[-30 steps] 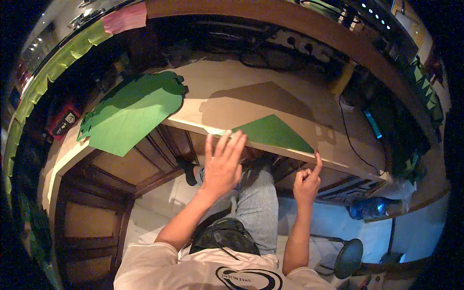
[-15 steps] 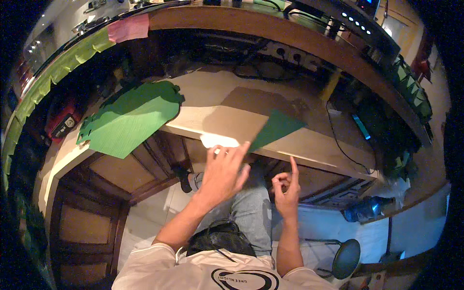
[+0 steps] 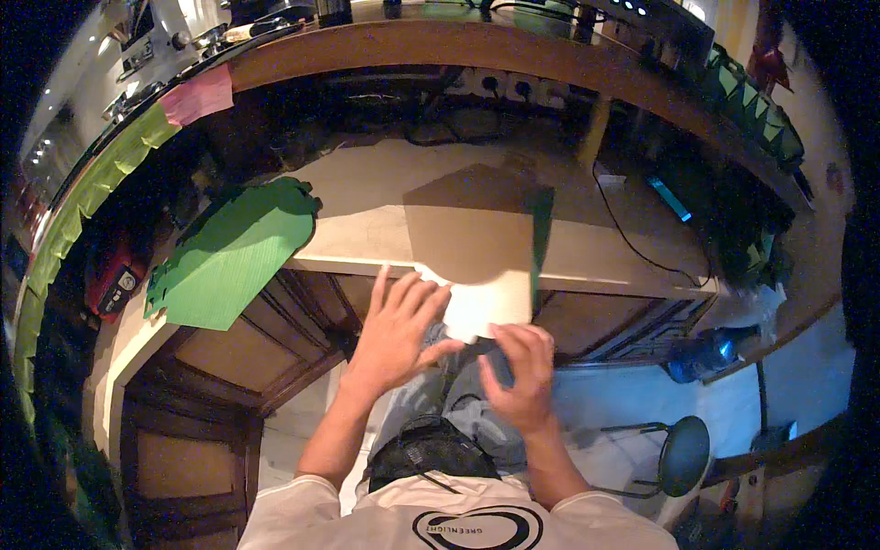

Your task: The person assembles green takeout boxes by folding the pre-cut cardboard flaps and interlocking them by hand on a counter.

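A sheet of paper lies across the front edge of the wooden shelf, pale side up. Its near part is bright and its far part lies in shadow. A dark green strip shows along its right side. My left hand is open at the sheet's left, fingers spread and fingertips by the shelf edge. At the near right corner, my right hand rests its bent fingertips on the sheet, with the thumb apart below. Farther left, several green leaf-shaped sheets lie in a stack, overhanging the shelf edge.
The wooden shelf curves round in front of me above brown cabinet doors. A phone and a black cable lie at its right. Overhead runs a desk edge with green and pink paper strips. A round stool stands at lower right.
The green triangular part at the sheet's right has turned, leaving a narrow green strip and more pale surface showing. My right hand has moved onto the sheet's near corner; my left hand has spread its fingers.
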### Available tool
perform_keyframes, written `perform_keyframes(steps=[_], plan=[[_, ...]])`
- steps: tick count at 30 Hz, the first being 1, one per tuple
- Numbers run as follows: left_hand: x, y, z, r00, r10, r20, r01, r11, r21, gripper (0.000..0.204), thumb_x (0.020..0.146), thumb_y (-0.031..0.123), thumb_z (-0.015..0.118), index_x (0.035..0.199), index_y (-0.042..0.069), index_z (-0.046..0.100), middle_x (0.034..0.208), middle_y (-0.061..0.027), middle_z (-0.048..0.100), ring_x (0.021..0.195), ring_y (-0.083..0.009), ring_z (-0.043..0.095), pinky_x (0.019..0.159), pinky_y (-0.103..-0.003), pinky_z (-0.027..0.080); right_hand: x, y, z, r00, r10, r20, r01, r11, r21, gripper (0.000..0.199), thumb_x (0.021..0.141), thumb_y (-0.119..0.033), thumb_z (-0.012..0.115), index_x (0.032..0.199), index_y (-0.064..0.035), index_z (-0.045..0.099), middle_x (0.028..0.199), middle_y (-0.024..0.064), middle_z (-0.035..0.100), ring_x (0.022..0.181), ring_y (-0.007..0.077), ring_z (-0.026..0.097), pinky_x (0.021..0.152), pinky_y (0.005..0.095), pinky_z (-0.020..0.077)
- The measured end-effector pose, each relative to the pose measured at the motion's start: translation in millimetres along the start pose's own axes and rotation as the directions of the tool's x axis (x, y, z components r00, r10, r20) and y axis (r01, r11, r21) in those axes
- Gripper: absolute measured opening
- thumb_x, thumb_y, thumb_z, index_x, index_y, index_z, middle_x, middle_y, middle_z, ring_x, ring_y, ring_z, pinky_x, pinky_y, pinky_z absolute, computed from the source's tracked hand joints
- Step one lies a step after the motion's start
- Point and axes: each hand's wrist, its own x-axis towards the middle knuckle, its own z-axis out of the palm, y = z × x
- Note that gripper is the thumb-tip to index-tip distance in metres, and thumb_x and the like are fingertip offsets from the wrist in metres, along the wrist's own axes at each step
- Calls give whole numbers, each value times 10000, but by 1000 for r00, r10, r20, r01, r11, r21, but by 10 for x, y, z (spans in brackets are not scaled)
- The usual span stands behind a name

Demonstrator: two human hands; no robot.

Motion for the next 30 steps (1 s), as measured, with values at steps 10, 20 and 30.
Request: perform_keyframes(steps=[10, 20, 30], plan=[[188, -425, 93, 998, -9, -60, 1, 992, -127, 524, 1011, 301, 498, 1474, 63, 445, 1493, -165, 459, 1431, -348, 369, 1228, -513, 215, 159, 425, -140, 990, -48, 129, 64, 990, -124, 329, 761, -48, 713, 1067, -170, 731, 1109, -26, 699, 1206, 246, 583, 1204, 604, 165], [305, -431, 352, 996, 58, -71, -56, 998, 27, 694, 814, 155, 723, 1465, 169, 481, 1510, -110, 456, 1411, -336, 383, 1204, -494, 258, 272, 96, -642, 951, 276, 138, -93, -171, 981, 1239, 833, -798, 538, 1601, 2, -15, 1695, 162, -24, 1565, 331, 18, 1264, 467, 49], [271, -372, 271, 972, 2, -233, -4, 1000, -10, 545, 701, 30, 719, 1227, 163, 675, 1190, -89, 574, 1162, -328, 498, 1133, -495, 351, 253, -149, -577, 956, 218, 198, -33, -588, 808, 1277, 788, -915, 402, 1610, -42, -38, 1701, 127, -33, 1568, 309, 13, 1256, 501, 57]])
